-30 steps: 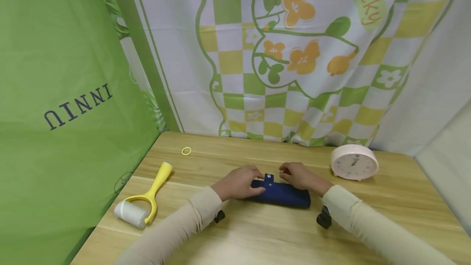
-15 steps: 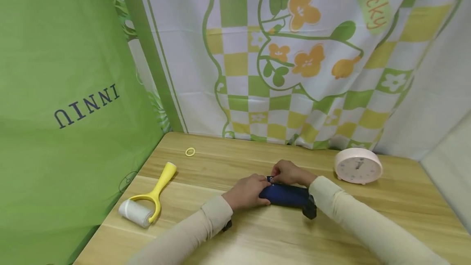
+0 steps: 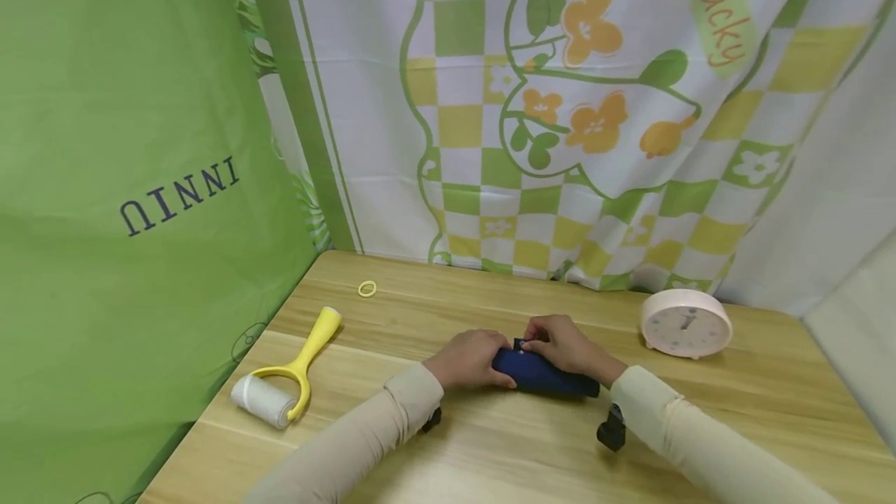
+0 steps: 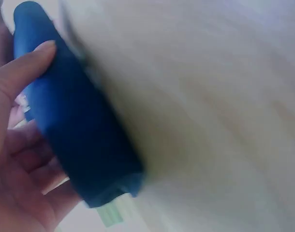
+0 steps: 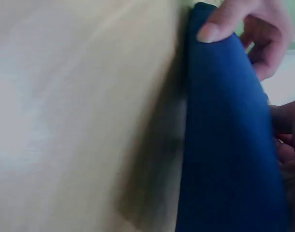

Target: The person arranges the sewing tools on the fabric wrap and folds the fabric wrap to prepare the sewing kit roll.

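Observation:
A rolled navy-blue fabric pouch [image 3: 544,374] lies slanted near the middle of the table in the head view. A short strap tab [image 3: 518,344] with a metal snap sticks up at its far edge. My left hand [image 3: 467,358] grips the pouch's left end; the left wrist view shows its thumb across the blue fabric [image 4: 80,116] and the fingers behind. My right hand [image 3: 568,344] has thumb and fingertips pinching at the tab, partly covering it. In the right wrist view the pouch [image 5: 225,125] hides much of the right fingers.
To the left lies a yellow-handled lint roller [image 3: 280,379]. A small yellow ring [image 3: 367,288] is near the table's back edge. At the back right stands a pink round clock [image 3: 686,323]. Curtains hang behind and on the left.
My right hand has come in from beside the tab to pinch at it. The left hand has closed further round the pouch's left end. The head view has shifted slightly.

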Motion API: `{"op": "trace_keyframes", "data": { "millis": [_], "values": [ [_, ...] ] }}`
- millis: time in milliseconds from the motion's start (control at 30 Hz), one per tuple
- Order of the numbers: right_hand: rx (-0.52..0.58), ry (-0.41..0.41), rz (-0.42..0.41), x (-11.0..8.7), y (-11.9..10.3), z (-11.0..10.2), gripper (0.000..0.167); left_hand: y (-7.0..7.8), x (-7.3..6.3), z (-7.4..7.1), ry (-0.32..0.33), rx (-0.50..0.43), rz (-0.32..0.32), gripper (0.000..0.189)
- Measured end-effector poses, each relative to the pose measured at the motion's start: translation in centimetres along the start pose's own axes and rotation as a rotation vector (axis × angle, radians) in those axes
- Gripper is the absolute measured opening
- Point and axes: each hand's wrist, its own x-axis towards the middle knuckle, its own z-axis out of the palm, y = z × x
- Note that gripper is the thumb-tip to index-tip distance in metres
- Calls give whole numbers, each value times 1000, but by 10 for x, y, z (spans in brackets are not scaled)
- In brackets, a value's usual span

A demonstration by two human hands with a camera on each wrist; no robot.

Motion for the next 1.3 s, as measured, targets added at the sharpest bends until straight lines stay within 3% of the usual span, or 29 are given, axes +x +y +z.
{"op": "trace_keyframes", "data": {
  "millis": [200, 467, 700, 933, 1167, 1300],
  "values": [
    [11, -54, -46, -9, 3, 0, 10, 2, 2, 2, -30, 44, 39, 52],
    [-1, -181, -92, -1, 5, -7, 14, 2, 4, 1, -25, 91, 43, 51],
    [-53, -234, -116, 6, -2, -8, 13, 0, 7, -1, -33, 173, 66, 56],
    [-289, -184, -203, 5, -14, -4, 12, 2, 6, -4, -26, 218, 51, 55],
    [-469, -93, -194, -6, -27, 5, 20, 7, 2, -3, -17, 287, 31, 50],
    [-646, -52, -264, -11, -32, 12, 22, 10, -1, -2, -7, 322, 40, 46]
  ]
}}
